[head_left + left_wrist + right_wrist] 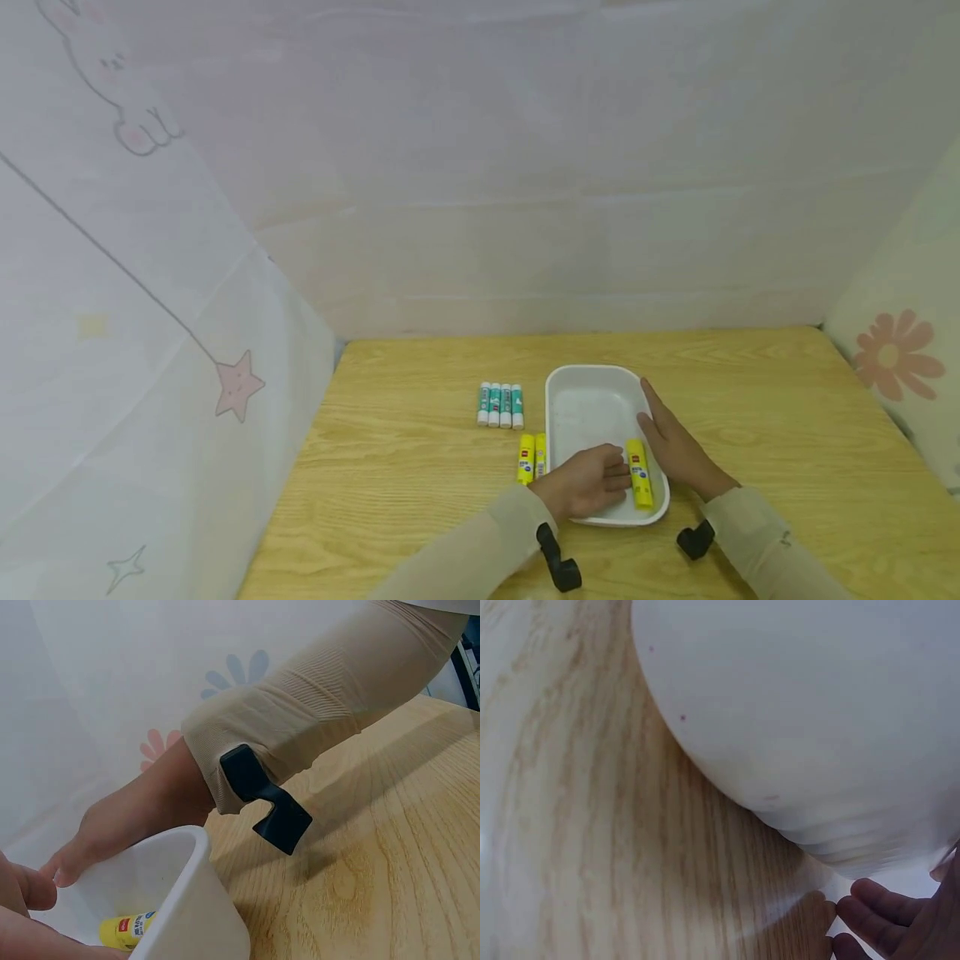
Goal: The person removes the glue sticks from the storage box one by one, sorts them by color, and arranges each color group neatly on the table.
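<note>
A white plastic tray [588, 408] stands on the table, and one yellow glue stick [640, 475] lies in it along the right wall. My left hand [588, 483] reaches over the near left rim into the tray, its fingers loosely extended toward that glue stick and holding nothing. My right hand [682, 454] holds the tray's right side, thumb at the rim and fingers along the outer wall. In the left wrist view the yellow glue stick [124, 931] shows beyond the left fingers. The right wrist view has the right fingertips [870, 919] beside the tray's outer wall [795, 712].
Left of the tray lie two yellow glue sticks [526, 458], one partly hidden by the tray's rim. Farther back, several white and green glue sticks [500, 406] lie side by side in a row. Printed curtains [525, 208] enclose the wooden table [750, 400].
</note>
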Demonstrator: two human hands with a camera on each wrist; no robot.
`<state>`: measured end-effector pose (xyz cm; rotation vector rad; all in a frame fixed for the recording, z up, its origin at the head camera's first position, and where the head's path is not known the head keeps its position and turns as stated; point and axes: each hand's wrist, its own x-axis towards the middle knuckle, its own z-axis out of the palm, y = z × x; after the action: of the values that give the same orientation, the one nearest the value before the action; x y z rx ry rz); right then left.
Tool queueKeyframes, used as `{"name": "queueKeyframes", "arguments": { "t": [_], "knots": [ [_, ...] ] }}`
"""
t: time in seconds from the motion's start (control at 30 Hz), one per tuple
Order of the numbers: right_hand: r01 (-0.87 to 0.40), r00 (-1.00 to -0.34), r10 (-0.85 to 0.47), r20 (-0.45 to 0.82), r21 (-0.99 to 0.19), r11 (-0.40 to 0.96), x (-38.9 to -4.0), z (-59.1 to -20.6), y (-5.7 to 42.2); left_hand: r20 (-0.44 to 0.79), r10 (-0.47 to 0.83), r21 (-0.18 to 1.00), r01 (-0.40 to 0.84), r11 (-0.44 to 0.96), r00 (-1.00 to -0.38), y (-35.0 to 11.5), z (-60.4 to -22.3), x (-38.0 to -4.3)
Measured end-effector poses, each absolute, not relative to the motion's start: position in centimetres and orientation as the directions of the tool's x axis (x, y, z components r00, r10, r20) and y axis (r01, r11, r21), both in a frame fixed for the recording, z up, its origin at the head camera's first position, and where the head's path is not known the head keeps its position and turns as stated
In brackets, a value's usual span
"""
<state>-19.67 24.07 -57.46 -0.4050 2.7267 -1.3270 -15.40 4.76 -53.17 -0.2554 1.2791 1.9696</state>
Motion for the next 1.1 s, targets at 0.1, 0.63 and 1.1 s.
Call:
{"name": "queueKeyframes", "arguments": {
  "t": [0.1,0.63,1.1],
  "knots": [
    [-0.187,-0.964,-0.265,0.029,-0.782,0.594,-19.7,-57.5,24.1,-0.527,0.483,0.699,-0.68,-0.223,-0.7,5.0,-53.3,-15.3],
    [-0.183,-0.96,-0.281,0.015,-0.792,0.582,-19.6,-57.4,24.0,-0.485,0.495,0.761,-0.627,-0.167,-0.721,5.5,-53.7,-15.3],
    [-0.176,-0.962,-0.274,0.005,-0.776,0.605,-19.9,-57.9,24.1,-0.498,0.433,0.821,-0.569,-0.043,-0.752,6.1,-54.6,-15.5]
  ]
}}
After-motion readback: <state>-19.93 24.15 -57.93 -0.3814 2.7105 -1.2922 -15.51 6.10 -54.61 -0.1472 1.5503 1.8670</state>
